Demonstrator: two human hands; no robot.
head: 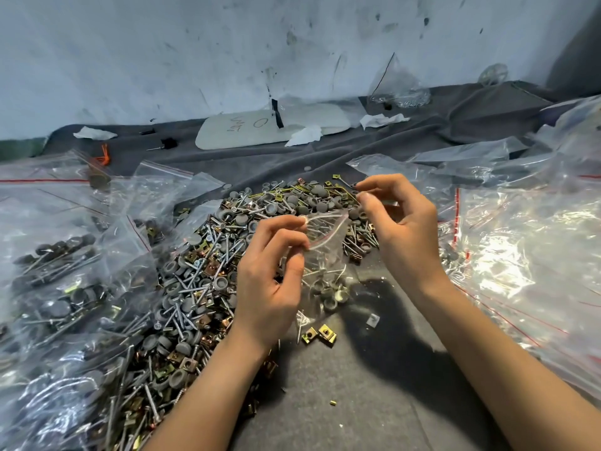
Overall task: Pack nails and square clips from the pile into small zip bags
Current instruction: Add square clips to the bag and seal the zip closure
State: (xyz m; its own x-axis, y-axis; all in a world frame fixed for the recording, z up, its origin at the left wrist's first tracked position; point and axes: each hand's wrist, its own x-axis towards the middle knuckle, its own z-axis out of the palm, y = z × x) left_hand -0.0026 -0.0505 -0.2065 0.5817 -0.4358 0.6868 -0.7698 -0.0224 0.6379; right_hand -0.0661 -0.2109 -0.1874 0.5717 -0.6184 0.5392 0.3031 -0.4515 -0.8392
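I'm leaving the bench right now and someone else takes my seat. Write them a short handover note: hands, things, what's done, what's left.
Left hand: pinches the mouth of the small zip bag, holding it open.
Right hand: near the bag mouth, thumb and forefinger pinch a small part; too small to tell its kind.
Things: pile left of the hands; two square clips loose on the grey cloth; filled bags far left; empty bags right.
Done: the held bag has a few nails and grey caps inside.
Left: fill and seal it; most of the pile is unpacked.
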